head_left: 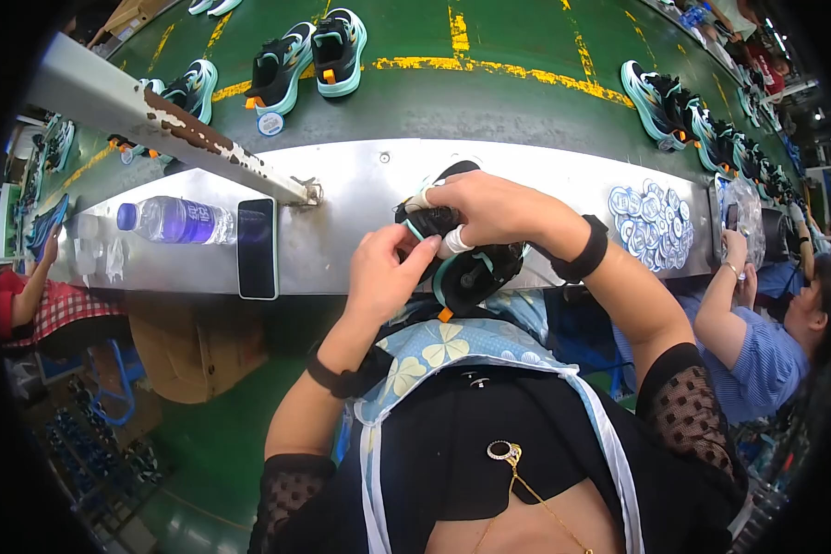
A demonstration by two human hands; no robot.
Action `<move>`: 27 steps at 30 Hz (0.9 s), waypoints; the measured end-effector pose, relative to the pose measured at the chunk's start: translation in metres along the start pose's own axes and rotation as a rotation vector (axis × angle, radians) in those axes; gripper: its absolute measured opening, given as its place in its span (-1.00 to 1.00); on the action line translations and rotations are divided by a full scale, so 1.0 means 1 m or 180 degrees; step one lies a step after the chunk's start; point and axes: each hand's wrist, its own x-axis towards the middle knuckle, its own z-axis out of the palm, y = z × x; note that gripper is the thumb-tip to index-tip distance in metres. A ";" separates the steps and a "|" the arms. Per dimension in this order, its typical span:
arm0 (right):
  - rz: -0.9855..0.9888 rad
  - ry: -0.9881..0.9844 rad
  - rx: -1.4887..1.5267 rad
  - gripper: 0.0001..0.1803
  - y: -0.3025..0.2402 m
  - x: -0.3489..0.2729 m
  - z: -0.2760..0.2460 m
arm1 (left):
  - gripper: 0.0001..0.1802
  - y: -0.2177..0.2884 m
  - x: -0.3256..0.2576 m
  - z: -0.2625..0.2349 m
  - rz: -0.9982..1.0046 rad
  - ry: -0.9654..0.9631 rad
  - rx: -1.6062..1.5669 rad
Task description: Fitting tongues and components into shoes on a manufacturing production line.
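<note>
In front of me at the metal ledge, black sneakers [471, 277] with teal trim and an orange tab lie close together, partly hidden by my hands. My left hand [388, 270] is closed, thumb and fingers pinching at the upper of a sneaker. From the right, my right hand [503, 217] reaches over the same sneaker with its fingers curled onto it. White coverings wrap some of the right hand's fingertips. Exactly which part the fingers hold is hidden between the hands.
A water bottle [177, 221] and a phone [258, 249] lie left on the ledge, beside a chipped metal post [194, 138]. Round paper tags [651, 226] are heaped to the right. Sneakers [340, 54] stand on the green belt [499, 102] beyond. Co-workers [757, 323] sit at both sides.
</note>
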 end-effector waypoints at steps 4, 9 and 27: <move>0.0875 0.0025 0.1791 -0.49 -0.005 -0.015 -0.002 | -0.70 -0.013 0.002 0.006 -0.0573 -0.0247 -0.0960; 0.0435 0.1292 0.0077 -0.64 -0.020 -0.016 0.037 | -0.75 -0.020 -0.003 0.007 -0.0273 -0.0247 -0.0687; 0.1097 0.1832 -0.0189 -0.65 -0.019 -0.118 0.060 | -0.81 0.027 0.017 -0.007 0.1073 -0.0940 -0.0105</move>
